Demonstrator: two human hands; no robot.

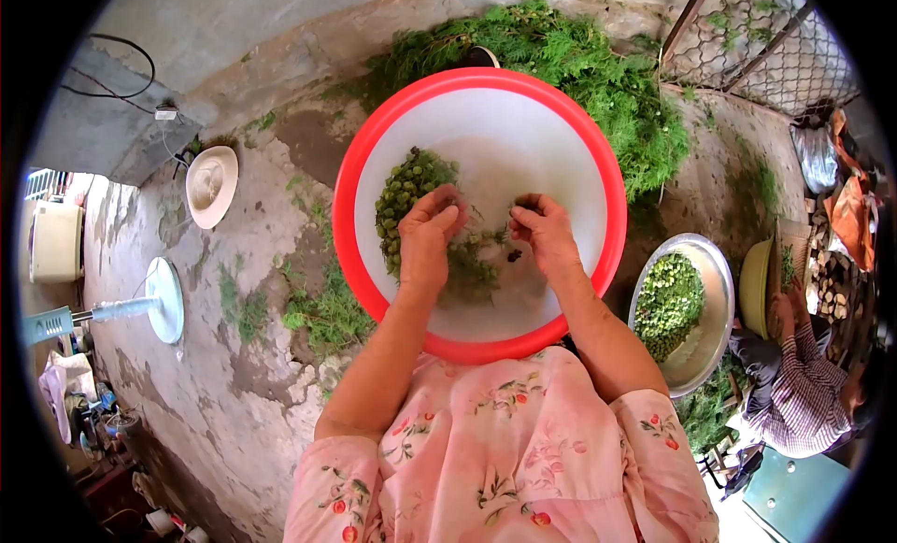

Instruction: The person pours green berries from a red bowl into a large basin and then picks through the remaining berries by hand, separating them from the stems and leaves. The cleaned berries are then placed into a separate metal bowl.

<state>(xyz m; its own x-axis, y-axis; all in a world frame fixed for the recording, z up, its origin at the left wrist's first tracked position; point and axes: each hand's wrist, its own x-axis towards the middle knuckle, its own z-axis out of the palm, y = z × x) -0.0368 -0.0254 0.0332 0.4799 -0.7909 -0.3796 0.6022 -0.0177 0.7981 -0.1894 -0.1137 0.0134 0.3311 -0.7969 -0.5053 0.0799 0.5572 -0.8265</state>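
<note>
A large white basin with a red rim [349, 169] is in front of me, at my lap. Small round green seed cones [404, 195] are heaped along its left side, and leafy green sprigs [475, 270] lie on its bottom near the middle. Over the basin my left hand [432, 233] is closed in a pinch beside the heap, with thin bits of greenery by its fingertips. Facing it, my right hand [547, 233] also pinches, with a tiny dark bit at its fingertips. What either hand holds is too small to name.
Cut green branches [598, 85] are piled beyond the basin. A metal bowl [719, 333] of green cones stands at right. Further right, a person in a checked shirt [799, 398] reaches toward a yellow basin [755, 286]. A straw hat [212, 188] and a standing fan [165, 300] are at left.
</note>
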